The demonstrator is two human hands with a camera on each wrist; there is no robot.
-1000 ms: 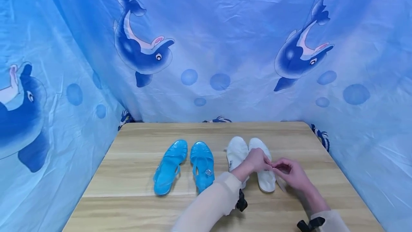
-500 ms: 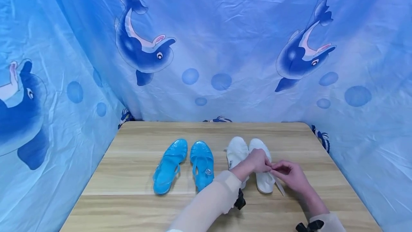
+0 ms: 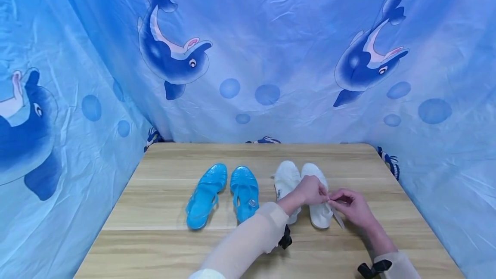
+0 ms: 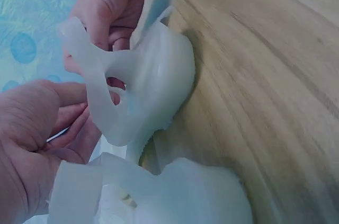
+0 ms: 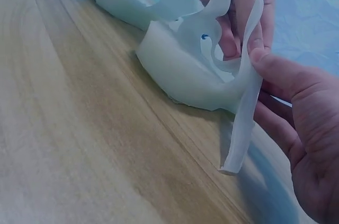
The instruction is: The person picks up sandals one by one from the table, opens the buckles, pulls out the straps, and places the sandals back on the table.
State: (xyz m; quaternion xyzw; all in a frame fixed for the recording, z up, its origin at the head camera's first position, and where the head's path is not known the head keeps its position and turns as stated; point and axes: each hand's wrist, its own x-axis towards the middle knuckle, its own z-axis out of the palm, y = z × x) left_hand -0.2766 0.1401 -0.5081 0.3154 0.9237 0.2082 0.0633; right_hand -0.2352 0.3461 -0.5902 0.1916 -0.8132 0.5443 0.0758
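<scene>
In the head view a pair of white jelly sandals lies toe-away on the table, the left sandal (image 3: pixel 286 175) beside the right sandal (image 3: pixel 320 216). My left hand (image 3: pixel 310 190) reaches over the pair and pinches the ankle strap at the outer side of the right sandal. From the right, my right hand (image 3: pixel 354 208) pinches the same strap (image 5: pixel 243 128) between thumb and fingers. Its loose end hangs below the fingers, pointing toward the table. Fingertips of both hands meet at the strap; the buckle is hidden behind them.
Left of the white pair lie two blue jelly sandals, one angled (image 3: pixel 201 206) and one straighter (image 3: pixel 242 184), partly behind my left sleeve (image 3: pixel 248 240). The wooden table (image 3: pixel 162 249) is backed by a blue dolphin-print cloth (image 3: pixel 248 55).
Both hands stay at the right white sandal's strap, with only slight finger shifts. The strap's loose end shows a little farther out to the right. The head view has tilted slightly.
</scene>
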